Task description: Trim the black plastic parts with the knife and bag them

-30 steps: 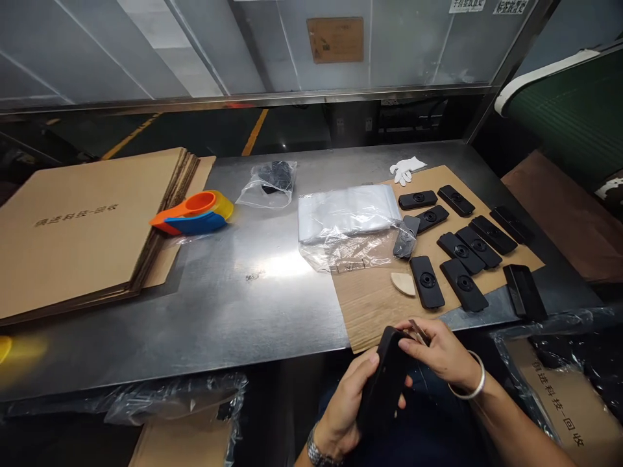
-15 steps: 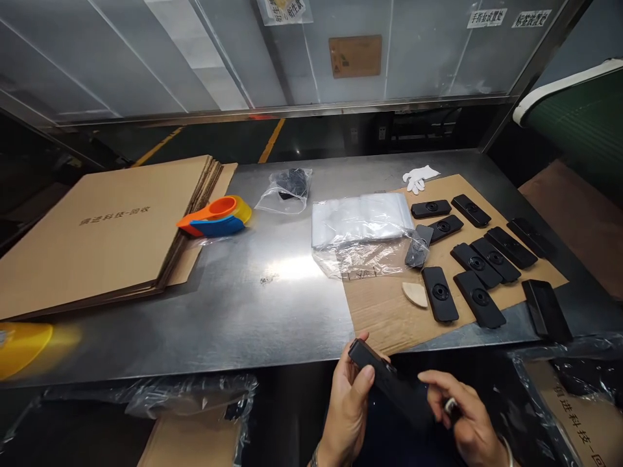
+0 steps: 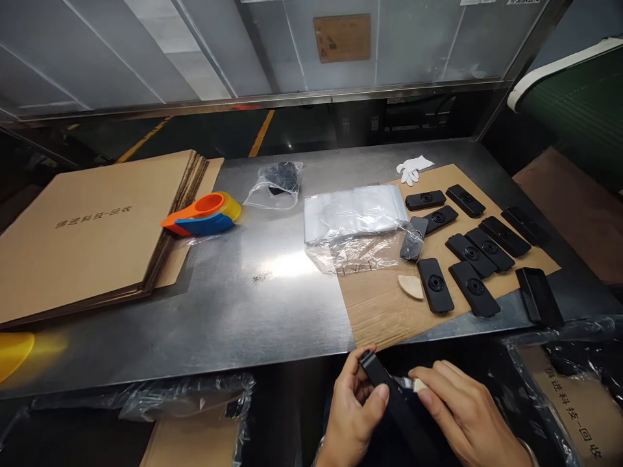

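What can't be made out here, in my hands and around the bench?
- Head view: the lower end of the black plastic part in your left hand merges with dark surroundings.
- Head view: most of the small tool is hidden by the fingers of your right hand.
- Head view: the labels are cut off by the top edge.
- Head view: the yellow object is cut off by the left edge.

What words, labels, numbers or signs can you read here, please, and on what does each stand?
"进科技-回收", after one unclear character: on the cardboard stack.
"进科技-回收", again after one unclear character: on the lower-right cardboard.
Brown sign on the upper panel: too small and blurred to read.
White labels at the top right: cut off, unreadable.
Dark marks by the clear bag: unreadable.
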Motion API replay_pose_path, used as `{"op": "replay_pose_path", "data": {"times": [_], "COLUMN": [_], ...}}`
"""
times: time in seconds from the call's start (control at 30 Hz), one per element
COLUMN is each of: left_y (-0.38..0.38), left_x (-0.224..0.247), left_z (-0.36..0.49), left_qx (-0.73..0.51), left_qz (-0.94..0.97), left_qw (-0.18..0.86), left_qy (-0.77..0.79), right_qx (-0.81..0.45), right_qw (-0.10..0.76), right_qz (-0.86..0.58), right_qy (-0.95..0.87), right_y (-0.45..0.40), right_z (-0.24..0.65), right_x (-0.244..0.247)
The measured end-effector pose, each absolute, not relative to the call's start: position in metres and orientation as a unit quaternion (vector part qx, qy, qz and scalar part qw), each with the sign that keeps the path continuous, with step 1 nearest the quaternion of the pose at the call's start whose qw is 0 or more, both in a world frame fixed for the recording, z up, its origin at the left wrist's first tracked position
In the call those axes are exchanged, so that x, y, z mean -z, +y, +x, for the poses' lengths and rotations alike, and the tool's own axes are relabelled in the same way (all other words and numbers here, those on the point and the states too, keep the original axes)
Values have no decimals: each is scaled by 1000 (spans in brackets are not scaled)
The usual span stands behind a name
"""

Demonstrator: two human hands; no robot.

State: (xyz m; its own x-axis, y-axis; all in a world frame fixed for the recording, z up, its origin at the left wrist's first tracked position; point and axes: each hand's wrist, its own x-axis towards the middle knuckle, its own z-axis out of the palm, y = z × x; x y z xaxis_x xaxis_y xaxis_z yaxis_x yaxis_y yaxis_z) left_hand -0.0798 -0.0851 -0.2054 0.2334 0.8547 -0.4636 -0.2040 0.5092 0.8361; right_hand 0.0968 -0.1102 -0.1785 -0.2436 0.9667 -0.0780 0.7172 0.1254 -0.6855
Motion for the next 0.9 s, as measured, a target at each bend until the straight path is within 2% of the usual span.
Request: {"op": "replay_pose_path", "data": {"times": [0.2, 0.53, 0.77, 0.9], "left_y": [-87, -88, -90, -90], "left_x": [206, 204, 203, 205], "left_z": [-77, -76, -74, -73], "left_qx": [-376, -383, -389, -382], "left_qz": [325, 328, 327, 325], "left_qw": [713, 696, 714, 710], "left_qy": [495, 511, 482, 495], "right_qx": [-272, -270, -303, -340], "right_qw": [192, 168, 142, 175], "right_qz": [-581, -588, -619, -608], "right_qy": [-743, -743, -711, -696], "right_y": [-109, -112, -108, -106], "right_z": [97, 96, 97, 97], "right_x": [176, 182, 195, 193]}}
